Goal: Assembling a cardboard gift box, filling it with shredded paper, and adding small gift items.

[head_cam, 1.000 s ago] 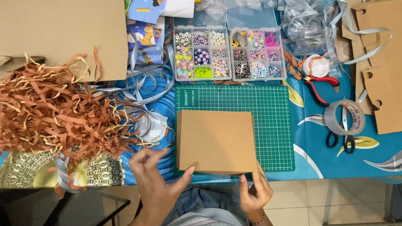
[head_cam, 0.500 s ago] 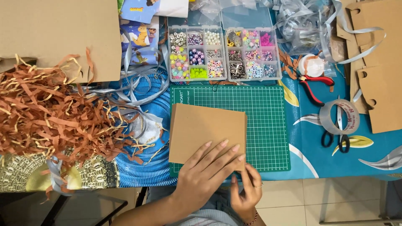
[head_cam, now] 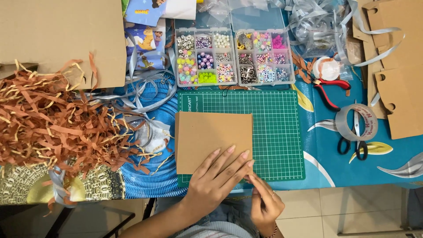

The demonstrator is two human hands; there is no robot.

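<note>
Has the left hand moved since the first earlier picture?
Yes. The left hand has slid up and to the right, from the near left corner of the brown cardboard piece onto its near right part, over the green cutting mat.

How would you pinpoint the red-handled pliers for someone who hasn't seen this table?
Start at the green cutting mat in the middle of the table and look past its upper right corner. The red-handled pliers lie there on the blue cloth, above the tape roll. The scissors nearby have black handles instead.
</note>
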